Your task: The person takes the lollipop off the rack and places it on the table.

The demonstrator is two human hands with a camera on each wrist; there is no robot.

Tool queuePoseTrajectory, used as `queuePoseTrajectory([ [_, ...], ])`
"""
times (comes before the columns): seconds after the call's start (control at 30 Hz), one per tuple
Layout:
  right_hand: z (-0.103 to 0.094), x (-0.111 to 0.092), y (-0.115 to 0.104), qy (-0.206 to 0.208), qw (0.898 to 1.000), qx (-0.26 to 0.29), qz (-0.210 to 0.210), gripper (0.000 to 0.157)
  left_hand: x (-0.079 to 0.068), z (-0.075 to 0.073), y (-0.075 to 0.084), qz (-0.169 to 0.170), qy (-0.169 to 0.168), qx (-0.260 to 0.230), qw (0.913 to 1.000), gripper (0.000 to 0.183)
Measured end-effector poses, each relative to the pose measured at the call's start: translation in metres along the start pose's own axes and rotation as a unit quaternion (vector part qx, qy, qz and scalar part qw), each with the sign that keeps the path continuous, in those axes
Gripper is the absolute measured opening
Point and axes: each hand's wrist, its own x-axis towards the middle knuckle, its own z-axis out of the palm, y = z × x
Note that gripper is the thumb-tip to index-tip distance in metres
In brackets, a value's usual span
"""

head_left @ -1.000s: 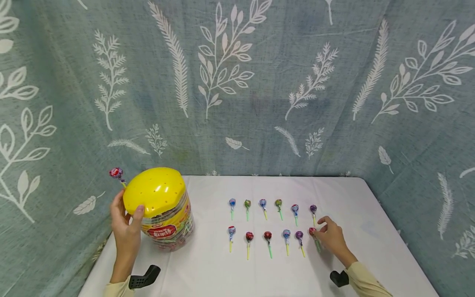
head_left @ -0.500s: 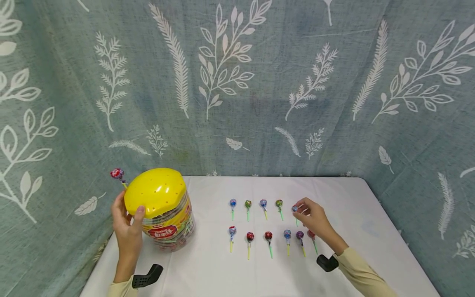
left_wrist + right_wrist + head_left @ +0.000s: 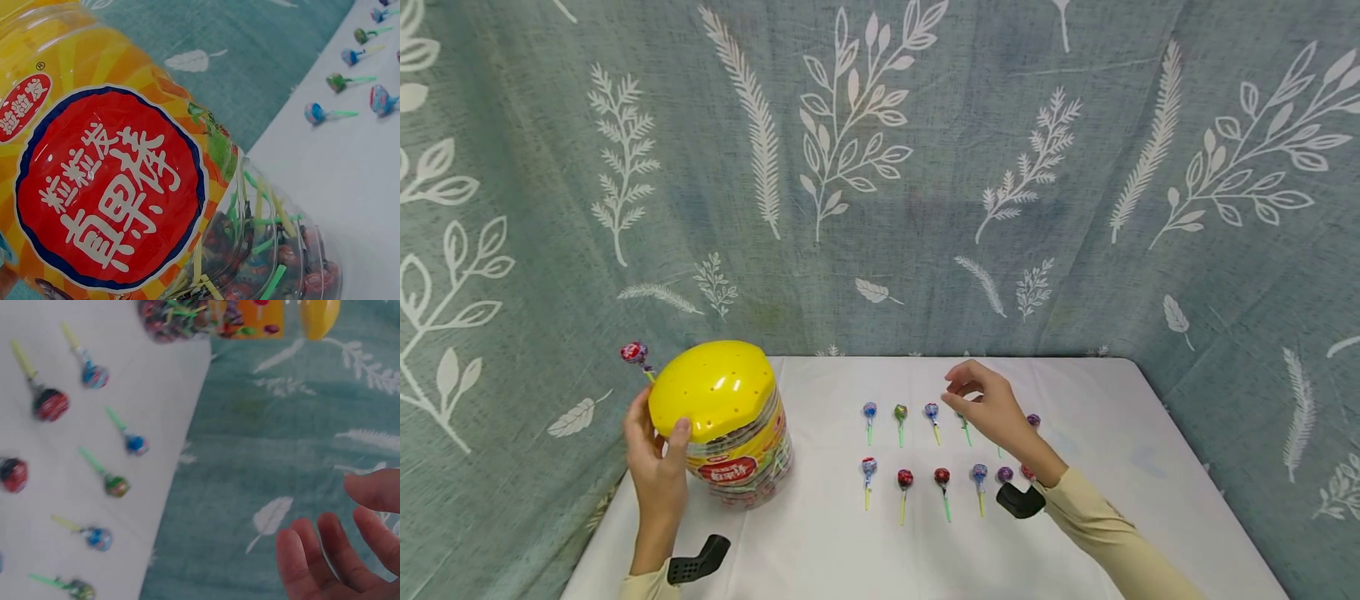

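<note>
My left hand grips the yellow-lidded candy jar near its top, thumb on the lid. The jar leans, and wrapped lollipops show through its clear bottom in the left wrist view. A red-and-purple lollipop sticks up beside the lid, just above my left fingers; what holds its stick is hidden. My right hand hovers over the back row of lollipops, near a blue one. Its fingers are loosely bent with nothing between them, also in the right wrist view.
Two rows of wrapped lollipops lie on the white tablecloth, among them a red one in front and a green one behind. My right hand and forearm cover part of the right end. A leaf-patterned curtain hangs behind the table.
My right hand has moved left and away from me, from the right end of the front row to above the back row. The left hand and the jar have stayed in place.
</note>
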Motion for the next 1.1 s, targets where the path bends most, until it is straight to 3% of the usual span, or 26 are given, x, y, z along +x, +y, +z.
queuePoseTrajectory([
  [0.1, 0.006, 0.008, -0.017, -0.013, 1.0, 0.017, 0.002, 0.018, 0.0, -0.001, -0.001, 0.003, -0.003, -0.003, 1.0, 0.064],
  [0.33, 0.011, 0.014, -0.088, -0.04, 0.997, 0.043, -0.043, 0.02, 0.0, 0.0, 0.0, 0.001, -0.004, -0.005, 1.0, 0.065],
  [0.57, 0.034, 0.039, -0.083, -0.055, 0.992, 0.074, -0.083, 0.026, -0.001, 0.0, 0.0, -0.001, -0.004, -0.008, 1.0, 0.064],
  [0.9, 0.062, 0.062, -0.119, -0.053, 0.983, 0.096, -0.145, 0.026, 0.002, 0.001, 0.0, 0.003, 0.006, -0.009, 0.9999, 0.064],
  [1.1, 0.086, 0.073, -0.135, -0.064, 0.979, 0.117, -0.153, 0.027, 0.001, 0.001, 0.0, -0.001, 0.01, -0.01, 0.9999, 0.064],
])
